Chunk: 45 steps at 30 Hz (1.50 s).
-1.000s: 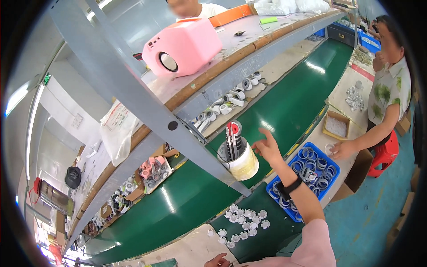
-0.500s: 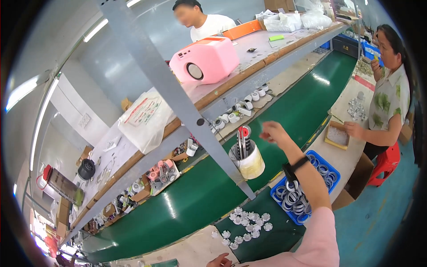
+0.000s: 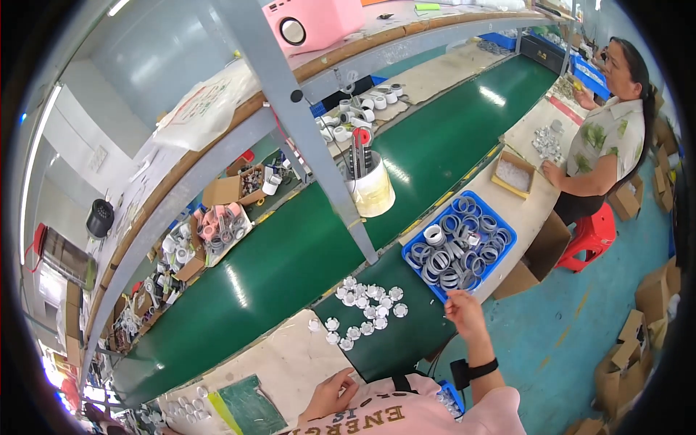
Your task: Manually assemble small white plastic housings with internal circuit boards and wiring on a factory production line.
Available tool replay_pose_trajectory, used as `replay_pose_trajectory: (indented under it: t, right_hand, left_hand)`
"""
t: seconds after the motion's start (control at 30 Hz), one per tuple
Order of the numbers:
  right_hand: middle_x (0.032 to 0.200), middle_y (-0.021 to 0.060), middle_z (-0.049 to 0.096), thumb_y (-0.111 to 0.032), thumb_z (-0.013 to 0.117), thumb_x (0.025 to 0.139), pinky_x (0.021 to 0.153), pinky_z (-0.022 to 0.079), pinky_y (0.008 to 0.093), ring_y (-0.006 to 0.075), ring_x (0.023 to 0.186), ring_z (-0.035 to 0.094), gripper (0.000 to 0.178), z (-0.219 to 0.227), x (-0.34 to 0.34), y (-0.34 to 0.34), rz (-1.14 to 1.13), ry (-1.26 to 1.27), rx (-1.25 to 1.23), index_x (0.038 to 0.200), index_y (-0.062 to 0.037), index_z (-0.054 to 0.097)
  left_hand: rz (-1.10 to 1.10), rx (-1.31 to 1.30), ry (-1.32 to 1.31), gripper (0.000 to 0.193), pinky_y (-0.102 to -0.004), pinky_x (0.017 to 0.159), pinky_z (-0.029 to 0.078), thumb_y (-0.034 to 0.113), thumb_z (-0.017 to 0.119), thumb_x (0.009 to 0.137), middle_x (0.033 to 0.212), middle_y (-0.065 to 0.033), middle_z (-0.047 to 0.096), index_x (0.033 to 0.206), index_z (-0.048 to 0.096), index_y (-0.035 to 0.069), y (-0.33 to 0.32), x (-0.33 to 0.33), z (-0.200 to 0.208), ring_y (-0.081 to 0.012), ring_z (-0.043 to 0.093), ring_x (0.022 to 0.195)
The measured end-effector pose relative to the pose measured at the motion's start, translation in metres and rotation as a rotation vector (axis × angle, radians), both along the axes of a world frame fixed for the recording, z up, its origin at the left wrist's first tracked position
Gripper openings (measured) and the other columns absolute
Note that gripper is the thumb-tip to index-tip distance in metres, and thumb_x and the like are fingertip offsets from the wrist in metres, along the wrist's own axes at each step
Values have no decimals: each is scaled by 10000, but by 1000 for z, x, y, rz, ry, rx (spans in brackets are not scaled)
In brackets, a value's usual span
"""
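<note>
My right hand (image 3: 466,313), below a black wristband, hovers by the near edge of a blue tray (image 3: 500,259). Its fingers are loosely bent and apart, with nothing visible in them. Grey rings (image 3: 464,217) fill that tray in a loose heap, with a white ring (image 3: 434,234) on its left side. My left hand (image 3: 331,395) is low in front of my shirt, fingers partly spread and nothing seen in it. Several small white flower-edged caps (image 3: 370,312) lie scattered on a dark green mat (image 3: 413,337), between my hands and the conveyor.
A green conveyor belt (image 3: 290,243) runs diagonally behind the mat. A grey post (image 3: 304,138) carries a tool-filled white pot (image 3: 373,190). A shelf with a pink projector-like box (image 3: 319,22) crosses above. At right, a person (image 3: 609,138) works near a yellow box (image 3: 513,177) and red stool (image 3: 591,239).
My right hand has drawn back from beside the pot, over the belt, to the near edge of the blue tray. The view has shifted, showing more of my left hand and the tray.
</note>
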State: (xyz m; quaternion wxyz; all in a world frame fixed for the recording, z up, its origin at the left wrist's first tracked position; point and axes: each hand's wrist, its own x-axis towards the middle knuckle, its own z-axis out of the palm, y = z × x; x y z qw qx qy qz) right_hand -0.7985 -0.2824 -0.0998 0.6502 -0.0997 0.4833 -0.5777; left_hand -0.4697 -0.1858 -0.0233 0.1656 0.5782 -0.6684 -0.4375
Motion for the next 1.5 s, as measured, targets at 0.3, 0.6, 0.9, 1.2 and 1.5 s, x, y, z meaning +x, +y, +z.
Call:
replay_pose_trajectory:
  t: [0.3,0.6,0.9,1.2,1.5]
  right_hand:
    - [681,51,582,-94,508,827,507,410,225,104,560,518,192,56,48,-99,211,33,-266,1008,-29,514]
    - [645,52,582,-54,446,823,457,393,244,97,504,493,510,119,58,-290,107,14,-386,1321,-127,367]
    - [600,36,559,-79,437,835,404,364,224,86,450,465,350,126,53,-328,87,98,-412,1170,-121,527]
    - [542,47,481,-125,513,844,434,367,259,140,442,447,133,64,46,-91,197,-202,-371,905,-11,547]
    - [706,29,552,-77,469,872,565,396,197,78,632,500,163,55,144,65,943,-49,-351,983,1,560]
  left_hand:
    - [53,51,-27,383,-279,690,495,147,622,810,833,-90,638,1162,511,44,23,13,3,-173,619,732]
    - [220,228,-31,386,-285,703,452,88,569,838,817,-108,586,1211,477,51,25,24,-36,-195,561,735]
    - [337,558,296,382,-308,757,459,79,418,872,924,-106,575,1252,449,99,3,32,-48,-194,552,813]
    - [219,168,45,355,-309,681,467,64,558,838,792,-99,588,1186,493,50,10,8,-11,-188,571,709]
    - [-13,150,-19,344,-286,705,493,173,609,825,841,-92,637,1127,516,36,21,-14,1,-178,620,758]
